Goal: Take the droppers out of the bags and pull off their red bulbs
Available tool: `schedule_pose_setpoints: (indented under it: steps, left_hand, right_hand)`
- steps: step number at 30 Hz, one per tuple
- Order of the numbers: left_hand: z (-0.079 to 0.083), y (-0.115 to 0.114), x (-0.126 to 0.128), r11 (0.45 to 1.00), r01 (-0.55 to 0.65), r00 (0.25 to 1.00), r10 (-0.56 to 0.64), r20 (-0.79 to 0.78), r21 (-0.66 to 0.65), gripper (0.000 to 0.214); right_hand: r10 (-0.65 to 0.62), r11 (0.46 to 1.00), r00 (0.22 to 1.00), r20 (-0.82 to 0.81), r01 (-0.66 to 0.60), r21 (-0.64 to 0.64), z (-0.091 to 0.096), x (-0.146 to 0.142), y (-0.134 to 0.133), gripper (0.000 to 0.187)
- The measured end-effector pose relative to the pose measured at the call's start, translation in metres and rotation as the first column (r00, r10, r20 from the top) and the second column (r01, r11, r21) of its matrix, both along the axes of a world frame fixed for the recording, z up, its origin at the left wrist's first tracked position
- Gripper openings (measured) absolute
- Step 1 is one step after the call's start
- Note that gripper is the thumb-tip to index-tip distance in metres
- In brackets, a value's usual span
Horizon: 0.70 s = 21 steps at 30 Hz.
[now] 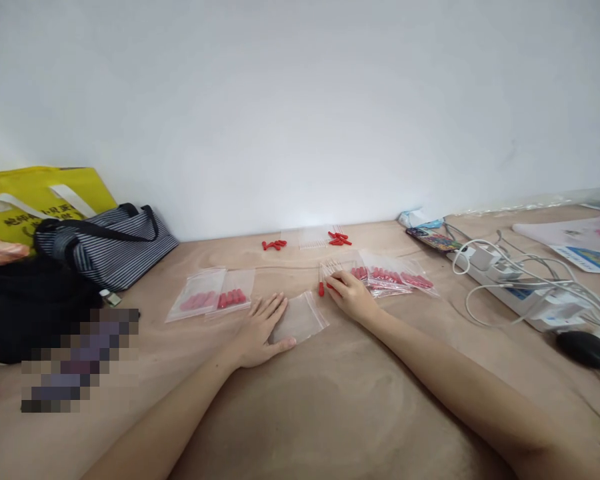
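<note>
My left hand [263,333] lies flat with its fingers spread, pressing on a clear zip bag [300,319] that looks flat. To the right of that bag, my right hand [351,295] has its fingers curled down and closed over small red pieces with thin pale stems. One red piece [321,289] shows at the fingertips; the fingers hide part of the rest. Just beyond the right hand are thin pale sticks [333,267]. Filled zip bags of red pieces [386,275] overlap beside this hand. Two more filled bags [233,298] lie beyond the left hand.
Loose red pieces form a left pile [274,245] and a right pile [340,238] near the wall. A striped bag [115,247] and yellow bag [55,190] stand left. On the right are a power strip [500,287], tangled white cables and a black mouse [587,349].
</note>
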<state>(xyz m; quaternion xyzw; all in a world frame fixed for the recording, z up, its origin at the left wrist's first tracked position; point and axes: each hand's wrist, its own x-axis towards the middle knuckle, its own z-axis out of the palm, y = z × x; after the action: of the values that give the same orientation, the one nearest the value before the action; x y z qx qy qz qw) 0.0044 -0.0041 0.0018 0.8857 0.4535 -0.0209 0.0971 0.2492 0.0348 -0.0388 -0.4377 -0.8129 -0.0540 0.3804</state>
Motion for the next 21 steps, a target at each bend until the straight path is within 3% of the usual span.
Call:
schedule_pose_setpoints:
  steps: [5,13,18,21]
  left_hand:
    - [0.001,0.0,0.001,1.0,-0.001,1.0,0.001,-0.002,0.001,0.081]
    - [-0.002,0.001,-0.001,1.0,0.011,1.0,-0.011,0.011,0.023,0.08]
    - [-0.003,0.001,-0.002,1.0,0.017,1.0,-0.017,0.019,0.021,0.08]
    - [-0.004,0.001,-0.002,1.0,0.014,0.999,-0.015,0.046,0.018,0.079]
  right_hand:
    - [-0.081,0.997,0.975,0.206,0.083,-0.004,0.001,-0.005,0.002,0.019]
    - [-0.14,0.988,0.941,0.306,0.155,-0.025,0.005,-0.007,-0.003,0.031]
    - [-0.102,0.993,0.966,0.239,0.113,-0.032,0.009,-0.004,-0.009,0.031]
    - [0.006,1.0,0.985,0.174,-0.003,-0.021,0.012,-0.004,-0.019,0.028]
